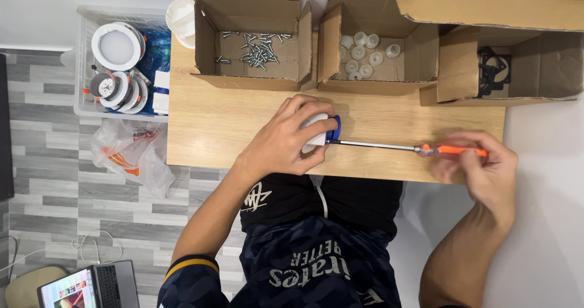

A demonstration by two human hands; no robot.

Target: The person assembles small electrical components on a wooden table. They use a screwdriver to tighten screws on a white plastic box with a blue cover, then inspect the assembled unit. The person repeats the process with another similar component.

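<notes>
The left hand (286, 139) is cupped down over a small white plastic fitting with a blue part (322, 131) on its outer side, fingers wrapped closed around it and pressing it onto the pale wooden tabletop (207, 125) near the front edge. The right hand (480, 168) is closed around the orange translucent handle of a long screwdriver (420, 148), fingertips pinched on the grip, though motion blur hides just how the fingers sit.

The screwdriver's thin steel shaft lies almost level, its long axis running straight from the right grip across to the left one, with the tip meeting the blue part at the edge of the left fingers. So the fitting lies directly off the tool's end, and the left hand is the one on it; the right stays a shaft's length away.

Beyond the left hand, farther up the table, stands an open brown cardboard box of small silvery metal screws (255, 49). Beside that, beyond the shaft, is a second cardboard box holding round white plastic caps (365, 55), and beyond the right hand a third box with black frame-like parts (493, 70). Off the table's side past the left arm, a clear plastic crate (85, 52) holds round white lamp housings.
</notes>
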